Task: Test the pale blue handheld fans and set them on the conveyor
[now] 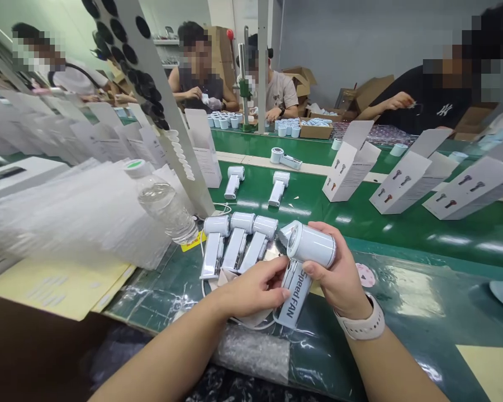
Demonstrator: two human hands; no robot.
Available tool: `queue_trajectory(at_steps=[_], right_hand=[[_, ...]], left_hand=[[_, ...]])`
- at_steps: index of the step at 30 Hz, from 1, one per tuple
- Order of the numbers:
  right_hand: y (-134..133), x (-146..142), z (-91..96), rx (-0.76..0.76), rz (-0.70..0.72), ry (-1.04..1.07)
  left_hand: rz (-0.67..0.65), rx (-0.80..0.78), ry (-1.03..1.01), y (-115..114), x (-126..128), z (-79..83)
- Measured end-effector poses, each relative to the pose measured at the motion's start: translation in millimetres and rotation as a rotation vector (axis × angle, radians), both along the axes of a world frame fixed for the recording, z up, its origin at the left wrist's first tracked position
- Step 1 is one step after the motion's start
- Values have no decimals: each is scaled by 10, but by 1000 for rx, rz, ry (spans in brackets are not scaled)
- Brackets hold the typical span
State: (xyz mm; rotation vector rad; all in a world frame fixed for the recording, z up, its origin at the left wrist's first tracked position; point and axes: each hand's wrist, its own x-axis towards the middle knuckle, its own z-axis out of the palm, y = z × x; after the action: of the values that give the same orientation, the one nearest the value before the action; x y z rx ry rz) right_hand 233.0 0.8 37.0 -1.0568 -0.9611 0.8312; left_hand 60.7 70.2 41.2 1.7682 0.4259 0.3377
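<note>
Your right hand (339, 276) — fingers (321, 228) clamped round a white handheld fan (311, 244) — holds it above the green counter (402, 245), seemingly freeing the handle (292, 298) for your left hand (249, 287), fingers together against it.

Three handheld fans (235, 243) lie on the belt (402, 234) — cartons (402, 181) beyond.

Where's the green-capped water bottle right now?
In the head view, the clear plastic water bottle with the green cap lies on its side left of centre, right beside three white handheld fans.
</note>
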Motion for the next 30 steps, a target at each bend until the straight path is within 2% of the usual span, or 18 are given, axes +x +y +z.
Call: queue_trajectory(at_steps=[6, 10, 12, 15, 18, 20, 22, 24, 26, 28, 30], right_hand=[[-20, 32, -4, -7, 30, 24], [-13, 55, -17, 0, 26, 77], [-1, 41, -29, -1, 47, 124], [-4, 17, -1, -9, 63, 135], [-103, 138, 142, -37, 5, -67], [-235, 373, 281, -114, -64, -367], [-400, 730, 395, -293, -131, -724], [-573, 1164, 437, -573, -206, -1061], [-740, 1604, 393, -874, -323, -1334], [-904, 1975, 289, -1014, -409, -1413], [-1085, 2250, 166, -1083, -498, -1450]], left_hand=[[-48, -111, -63, 17, -1, 2], [-54, -271, -120, 11, 19, -11], [5, -326, -131, 12, 38, -48], [197, -304, -178, 50, 67, -117], [370, -227, -185, 136, 79, -140], [447, -183, -152, 200, 79, -116], [498, -143, -120, 248, 79, -76], [516, -103, -95, 267, 81, -35], [505, -69, -71, 254, 85, -7], [483, -40, -44, 224, 92, -4], [463, -16, -17, 201, 104, -32]])
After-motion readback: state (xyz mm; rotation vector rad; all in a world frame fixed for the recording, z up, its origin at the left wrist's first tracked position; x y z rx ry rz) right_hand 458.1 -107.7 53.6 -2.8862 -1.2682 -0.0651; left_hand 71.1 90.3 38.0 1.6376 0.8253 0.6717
